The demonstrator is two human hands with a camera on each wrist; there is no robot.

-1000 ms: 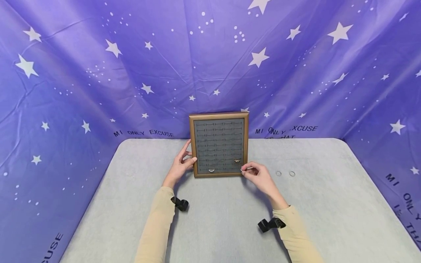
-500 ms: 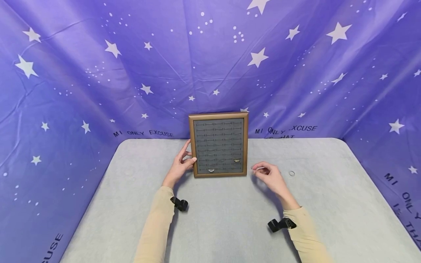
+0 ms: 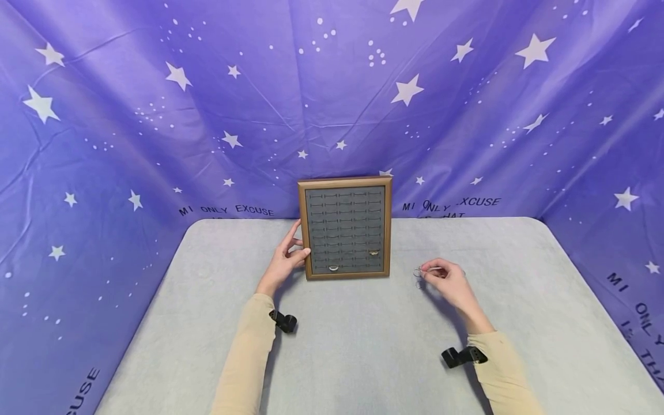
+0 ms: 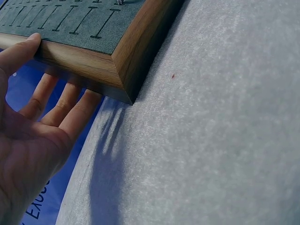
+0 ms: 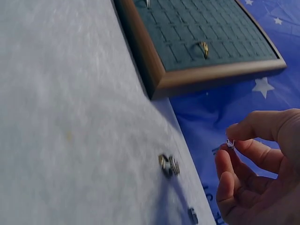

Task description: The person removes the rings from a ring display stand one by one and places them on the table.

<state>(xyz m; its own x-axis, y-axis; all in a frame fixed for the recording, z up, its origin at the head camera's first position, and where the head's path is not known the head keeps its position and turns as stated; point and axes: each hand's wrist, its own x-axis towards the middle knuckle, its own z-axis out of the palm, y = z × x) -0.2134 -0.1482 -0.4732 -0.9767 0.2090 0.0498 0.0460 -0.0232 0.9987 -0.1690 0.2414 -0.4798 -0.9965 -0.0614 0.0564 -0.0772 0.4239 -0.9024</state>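
Observation:
A wooden-framed ring display tray (image 3: 346,230) with a grey slotted pad stands upright at the back of the table. My left hand (image 3: 282,262) grips its left side, thumb (image 4: 26,49) on the front of the frame and fingers behind. A gold-coloured ring (image 3: 374,253) sits in a slot at the pad's lower right, a silver ring (image 3: 334,268) in one at the lower left. Right of the tray, my right hand (image 3: 451,282) pinches a thin silver ring (image 5: 230,144) with a clear stone between thumb and fingertips.
In the right wrist view, gold and silver rings (image 5: 168,165) stand on the pale table (image 5: 70,140), with another small ring (image 5: 192,215) near its edge. A purple star-printed cloth (image 3: 259,86) hangs close behind the tray.
My right hand has moved right, from the tray's lower right corner to over the rings on the table, still pinching the ring. My left hand and the tray have stayed put.

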